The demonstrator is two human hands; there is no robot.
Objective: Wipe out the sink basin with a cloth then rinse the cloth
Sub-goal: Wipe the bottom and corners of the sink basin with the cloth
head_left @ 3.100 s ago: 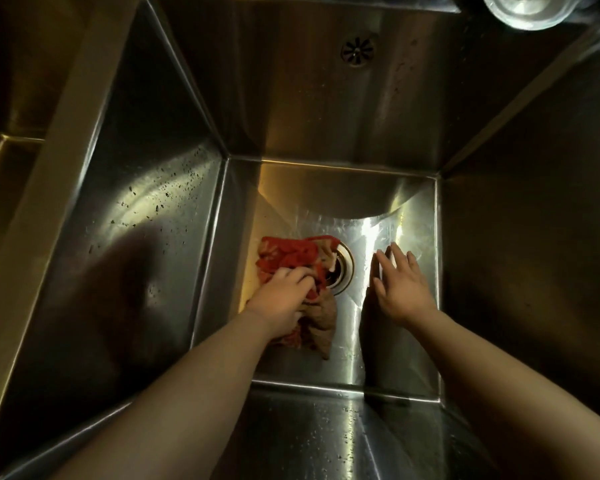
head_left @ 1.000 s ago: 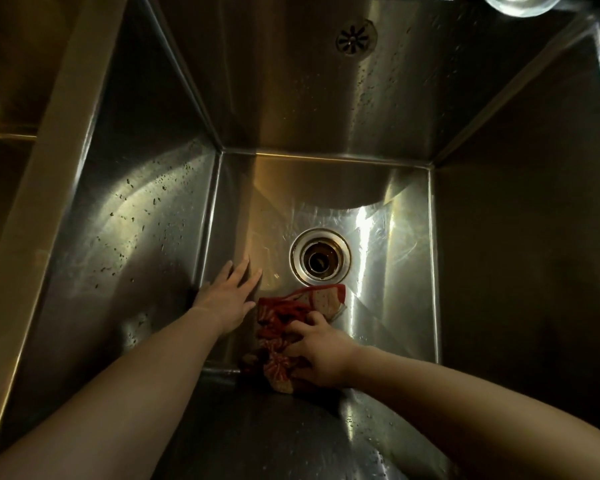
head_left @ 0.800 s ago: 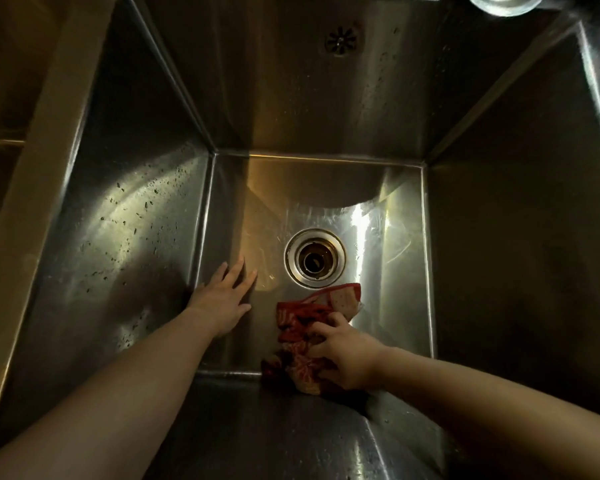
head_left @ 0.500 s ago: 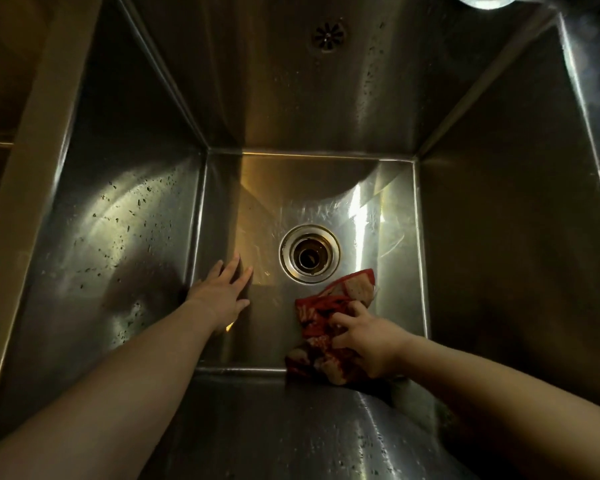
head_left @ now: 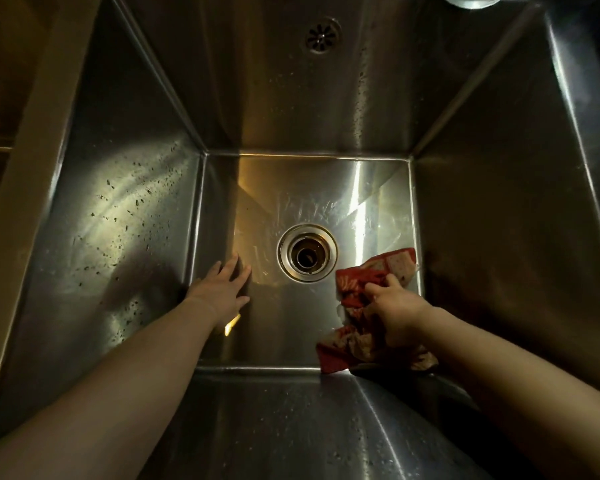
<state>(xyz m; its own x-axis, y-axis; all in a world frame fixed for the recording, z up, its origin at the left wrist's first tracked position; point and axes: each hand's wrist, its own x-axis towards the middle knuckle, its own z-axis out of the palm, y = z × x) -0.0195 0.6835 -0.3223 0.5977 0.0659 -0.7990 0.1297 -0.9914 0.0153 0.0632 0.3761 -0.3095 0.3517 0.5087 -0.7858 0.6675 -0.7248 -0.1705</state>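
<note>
I look down into a deep stainless steel sink basin point(head_left: 326, 188) with a round drain point(head_left: 307, 252) in the middle of its floor. A crumpled red and tan patterned cloth point(head_left: 357, 296) lies on the floor to the right of the drain, near the front right corner. My right hand point(head_left: 397, 310) grips the cloth, fingers curled into it and pressing it down. My left hand point(head_left: 222, 289) rests flat on the floor at the foot of the left wall, fingers straight and spread, holding nothing.
Dark specks and droplets dot the left wall point(head_left: 118, 220) and the back wall. An overflow grate point(head_left: 322, 35) sits high on the back wall. A round metal fitting point(head_left: 471, 0) shows at the top edge. A ledge point(head_left: 32, 133) divides off another basin at left.
My right hand has dragged the cloth rightward along the front of the floor, from left of the drain to the front right corner. My left hand has stayed planted by the left wall.
</note>
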